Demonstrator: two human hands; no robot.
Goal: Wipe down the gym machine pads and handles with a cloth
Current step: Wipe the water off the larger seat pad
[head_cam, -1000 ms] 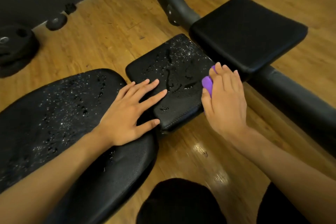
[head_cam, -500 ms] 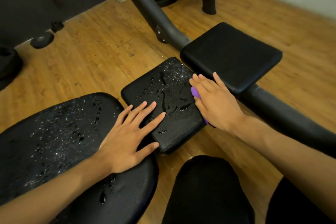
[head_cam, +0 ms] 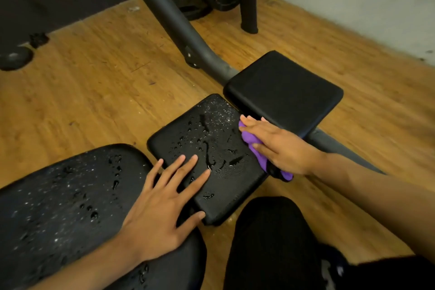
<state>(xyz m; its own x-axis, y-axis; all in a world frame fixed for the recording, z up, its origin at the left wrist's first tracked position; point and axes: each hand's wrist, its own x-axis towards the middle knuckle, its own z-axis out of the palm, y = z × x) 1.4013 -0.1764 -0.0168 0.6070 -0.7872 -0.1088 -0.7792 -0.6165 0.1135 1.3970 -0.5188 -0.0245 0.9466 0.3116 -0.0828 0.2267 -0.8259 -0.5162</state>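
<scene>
Cloth (head_cam: 250, 142): pins it flat-fingered, not clenched, under right hand (head_cam: 282, 148) at wet pad (head_cam: 211, 148) edge, droplets just left of grip awaiting wipe; steadies pad with flat, released left hand (head_cam: 162, 207).

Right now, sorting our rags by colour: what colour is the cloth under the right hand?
Purple: the cloth, under the right hand, shows best in the head view.
</scene>
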